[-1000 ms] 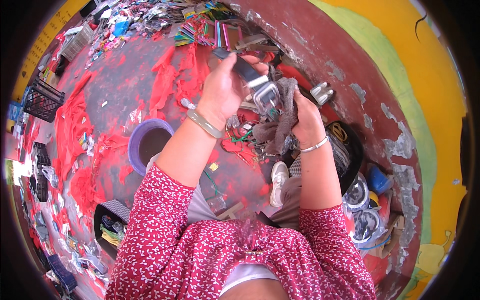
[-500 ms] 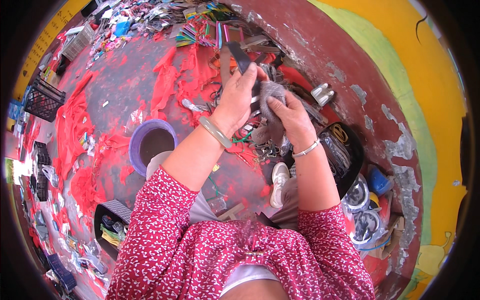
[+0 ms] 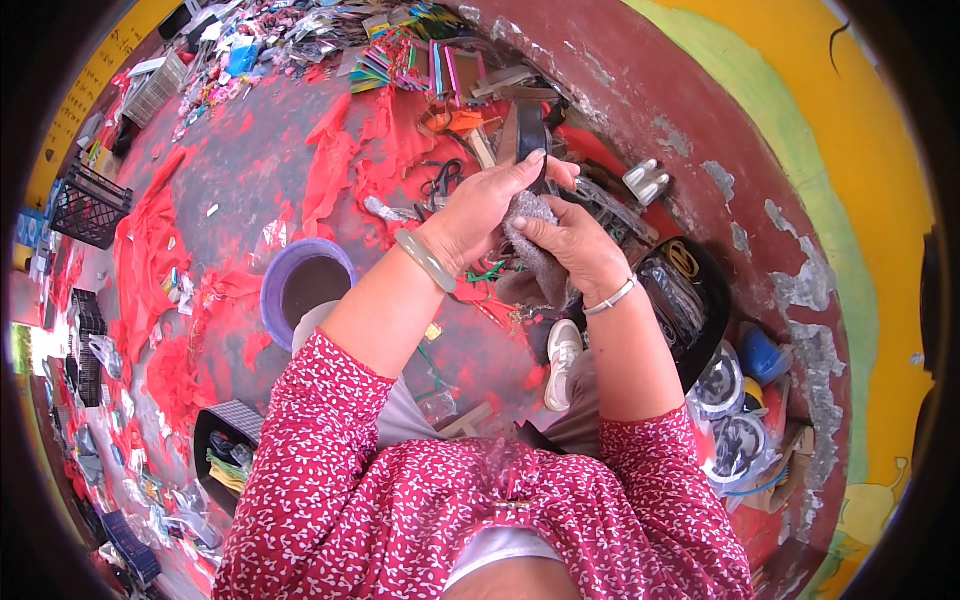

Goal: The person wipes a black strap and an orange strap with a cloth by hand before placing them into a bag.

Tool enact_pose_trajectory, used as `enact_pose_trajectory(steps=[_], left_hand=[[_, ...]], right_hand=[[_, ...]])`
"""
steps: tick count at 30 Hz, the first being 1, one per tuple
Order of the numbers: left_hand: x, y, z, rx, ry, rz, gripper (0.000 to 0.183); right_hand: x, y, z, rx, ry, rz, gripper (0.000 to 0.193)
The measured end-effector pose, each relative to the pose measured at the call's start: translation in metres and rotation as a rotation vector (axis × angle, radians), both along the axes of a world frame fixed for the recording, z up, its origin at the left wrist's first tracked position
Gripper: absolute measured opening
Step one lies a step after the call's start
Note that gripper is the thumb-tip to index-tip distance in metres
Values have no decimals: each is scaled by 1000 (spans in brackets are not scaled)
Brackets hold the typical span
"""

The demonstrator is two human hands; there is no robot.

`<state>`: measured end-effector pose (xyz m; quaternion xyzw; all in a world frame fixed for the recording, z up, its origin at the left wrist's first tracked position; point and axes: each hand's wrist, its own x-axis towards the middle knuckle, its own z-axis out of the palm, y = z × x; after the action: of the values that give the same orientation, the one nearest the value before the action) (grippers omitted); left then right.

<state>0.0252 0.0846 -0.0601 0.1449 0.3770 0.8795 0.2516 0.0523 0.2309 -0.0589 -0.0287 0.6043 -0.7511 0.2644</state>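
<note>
My left hand (image 3: 487,207), a bangle at its wrist, grips a flat black strap (image 3: 531,132) with the thumb along it. The strap's upper part sticks up past my fingers over a heap of odds and ends. Close against it, my right hand (image 3: 582,248) pinches a grey fuzzy cloth (image 3: 538,250), with the thumb on top. The cloth bunches between both hands and hangs below them. Where cloth and strap meet, my fingers hide the strap's lower part.
A purple bucket (image 3: 272,290) of dark liquid stands left of my legs. Right of my knee is a black tub (image 3: 713,318) with cords and dark bundles, beside a peeling wall (image 3: 680,150). Red cloth scraps (image 3: 150,240) and litter cover the floor. A black crate (image 3: 92,207) lies far left.
My hands have come closer together. The strap's upper end has swung to the right and lower, and the cloth has slid down and left in my right hand.
</note>
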Motion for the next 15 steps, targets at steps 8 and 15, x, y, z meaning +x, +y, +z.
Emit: enact_pose_trajectory(steps=[8,15], left_hand=[[2,-3,14,296,-112,5,31],[1,-7,13,250,-149,216,30]], right_hand=[[-8,15,3,-175,-9,-3,30],[-6,7,6,-219,4,72,28]])
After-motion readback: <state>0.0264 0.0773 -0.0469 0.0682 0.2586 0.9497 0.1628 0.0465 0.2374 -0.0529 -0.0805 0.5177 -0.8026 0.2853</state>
